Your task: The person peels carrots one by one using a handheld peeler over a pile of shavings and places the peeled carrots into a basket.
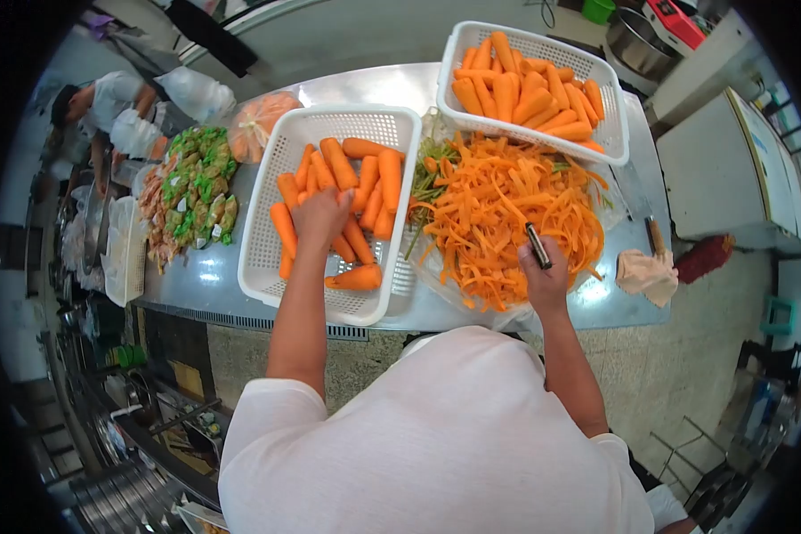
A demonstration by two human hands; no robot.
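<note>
My left hand (323, 216) reaches into the left white basket (256, 258), its fingers closed about the end of a carrot (321, 173) among several others. The fingertips are partly hidden between the carrots. In my right hand (545, 271) is a peeler (538, 246) with a dark handle, held above a broad heap of orange carrot peelings (507, 200). Green carrot tops (431, 173) lie at the heap's left side. Behind the heap, a second white basket (621, 116) holds many smooth carrots (529, 93).
Green-wrapped packets (191, 182) and a plastic bag of orange pieces (262, 125) lie on the left of the metal table (209, 271). A knife (655, 236) and a beige cloth (647, 276) lie at its right end. Another person (116, 102) works at far left.
</note>
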